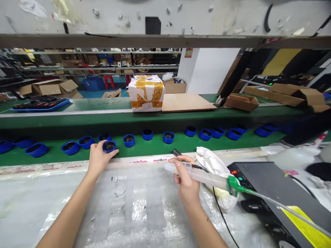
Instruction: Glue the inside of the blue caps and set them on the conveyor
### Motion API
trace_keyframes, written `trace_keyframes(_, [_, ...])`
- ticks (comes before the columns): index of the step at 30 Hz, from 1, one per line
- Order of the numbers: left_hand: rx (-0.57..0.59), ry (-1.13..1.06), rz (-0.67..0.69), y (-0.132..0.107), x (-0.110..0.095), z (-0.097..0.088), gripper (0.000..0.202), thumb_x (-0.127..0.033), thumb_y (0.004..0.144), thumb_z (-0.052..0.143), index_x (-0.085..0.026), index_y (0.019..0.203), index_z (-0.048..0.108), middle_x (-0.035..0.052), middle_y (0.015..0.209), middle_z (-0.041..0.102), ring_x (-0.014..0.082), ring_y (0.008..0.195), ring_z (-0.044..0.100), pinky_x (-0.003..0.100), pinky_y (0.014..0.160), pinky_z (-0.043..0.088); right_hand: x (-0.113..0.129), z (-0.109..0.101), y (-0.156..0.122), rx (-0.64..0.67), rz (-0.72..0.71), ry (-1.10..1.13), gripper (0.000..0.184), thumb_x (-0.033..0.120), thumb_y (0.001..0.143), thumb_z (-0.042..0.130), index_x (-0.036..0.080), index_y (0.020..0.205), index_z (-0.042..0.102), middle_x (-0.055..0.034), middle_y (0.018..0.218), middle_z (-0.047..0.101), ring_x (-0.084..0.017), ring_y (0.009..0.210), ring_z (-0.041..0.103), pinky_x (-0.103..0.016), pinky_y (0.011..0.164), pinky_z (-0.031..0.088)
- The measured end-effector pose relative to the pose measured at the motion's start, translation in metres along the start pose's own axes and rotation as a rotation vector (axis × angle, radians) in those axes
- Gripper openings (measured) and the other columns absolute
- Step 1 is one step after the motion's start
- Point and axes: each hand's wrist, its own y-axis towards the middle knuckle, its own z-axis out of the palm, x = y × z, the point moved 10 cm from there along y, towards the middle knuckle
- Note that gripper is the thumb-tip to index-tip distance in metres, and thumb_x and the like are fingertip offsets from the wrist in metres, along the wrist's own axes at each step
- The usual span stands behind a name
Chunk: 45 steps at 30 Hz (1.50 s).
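Note:
My left hand (pixel 99 156) reaches to the near edge of the green conveyor belt (pixel 155 146) and is closed on a blue round cap (pixel 109 146). More blue caps (pixel 168 137) stand in a row along the belt. My right hand (pixel 184 175) grips a clear dispensing syringe (pixel 201 175) lying crosswise, with a green fitting (pixel 234 185) and a clear tube running to the right. A thin black cable and a small black switch (pixel 176 152) lie at the same hand.
A plastic-covered bench (pixel 134 206) lies in front of me. A black controller box (pixel 274 193) with lit lamps sits at the right, a crumpled white cloth (pixel 210 160) beside it. Behind the belt stand a taped white box (pixel 146 93), flat cardboard (pixel 186 102) and open cartons.

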Motion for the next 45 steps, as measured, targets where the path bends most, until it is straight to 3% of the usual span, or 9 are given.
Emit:
trace_keyframes(4, [0.243,0.187,0.026,0.020,0.022,0.015,0.072,-0.036,0.080,0.076,-0.010,0.143,0.052,0.0109,0.103,0.064,0.0290,0.100,0.070,0.038,0.094,0.055,0.000,0.001,-0.003,0.019,0.002,0.010,0.033,0.044,0.082,0.079,0.022,0.099,0.060,-0.0026,0.087,0.077,-0.007,0.042,0.045,-0.022,0.039,0.033])
trace_keyframes(8, [0.215,0.274,0.018,0.028,0.036,-0.001,0.074,-0.011,0.076,0.065,-0.014,0.149,0.048,0.0163,0.121,0.060,0.0283,0.095,0.072,0.036,0.087,0.056,0.002,0.001,-0.003,0.025,0.008,-0.013,0.033,0.045,0.082,0.078,0.021,0.097,0.062,-0.0037,0.088,0.076,-0.008,0.042,0.047,-0.023,0.039,0.034])
trace_keyframes(15, [0.183,0.340,0.033,0.048,0.043,-0.006,0.041,-0.020,0.089,0.056,-0.023,0.129,0.066,0.0107,0.099,0.063,0.0308,0.093,0.070,0.037,0.082,0.055,-0.001,0.004,-0.002,0.048,0.013,-0.028,0.030,0.045,0.082,0.077,0.021,0.094,0.062,-0.0053,0.088,0.076,-0.008,0.041,0.045,-0.024,0.039,0.033])
trace_keyframes(20, [-0.048,0.309,-0.012,0.037,0.035,-0.034,0.037,-0.036,0.101,0.043,-0.017,0.126,0.064,0.0195,0.117,0.053,0.0358,0.099,0.066,0.048,0.084,0.056,0.000,0.003,-0.005,0.035,-0.011,-0.059,0.029,0.044,0.083,0.076,0.020,0.093,0.063,-0.0049,0.086,0.075,-0.008,0.041,0.044,-0.024,0.039,0.033])
trace_keyframes(24, [-0.292,0.004,0.260,0.003,-0.017,-0.065,0.020,-0.038,0.091,0.061,-0.019,0.098,0.063,0.0167,0.136,0.042,0.0343,0.124,0.055,0.047,0.107,0.048,0.000,0.001,-0.005,0.033,-0.026,-0.051,0.027,0.043,0.087,0.074,0.020,0.095,0.062,-0.0047,0.088,0.075,-0.008,0.043,0.046,-0.023,0.041,0.033])
trace_keyframes(28, [-0.009,-0.292,0.492,-0.044,-0.081,-0.027,0.019,-0.031,0.084,0.062,-0.022,0.077,0.047,0.0099,0.120,0.056,0.0295,0.118,0.058,0.043,0.104,0.049,0.005,0.005,-0.007,0.082,-0.049,-0.014,0.025,0.042,0.088,0.073,0.021,0.096,0.061,-0.0056,0.092,0.076,-0.008,0.043,0.046,-0.023,0.041,0.034])
trace_keyframes(34, [0.466,-0.531,0.441,-0.111,-0.119,0.055,0.070,-0.012,0.069,0.067,-0.026,0.135,0.048,0.0074,0.123,0.055,0.0247,0.113,0.062,0.039,0.102,0.052,0.015,0.018,-0.016,0.187,-0.133,-0.097,0.016,0.037,0.090,0.070,0.024,0.093,0.060,-0.0034,0.092,0.076,-0.009,0.043,0.048,-0.024,0.042,0.037])
trace_keyframes(40, [0.547,-0.541,0.421,-0.121,-0.117,0.064,0.050,-0.008,0.069,0.066,-0.025,0.116,0.060,0.0060,0.115,0.047,0.0239,0.112,0.061,0.035,0.095,0.055,0.020,0.034,-0.025,0.284,-0.273,-0.276,0.006,0.025,0.092,0.068,0.026,0.097,0.064,-0.0040,0.094,0.077,-0.021,0.086,0.073,-0.033,0.075,0.057])
trace_keyframes(45, [0.573,-0.542,0.441,-0.121,-0.117,0.067,0.055,-0.006,0.064,0.063,-0.024,0.116,0.056,0.0063,0.120,0.061,0.0271,0.114,0.063,0.039,0.099,0.053,0.020,0.037,-0.028,0.305,-0.306,-0.316,0.006,0.022,0.092,0.067,0.025,0.097,0.065,-0.0045,0.095,0.078,-0.020,0.083,0.075,-0.033,0.076,0.059])
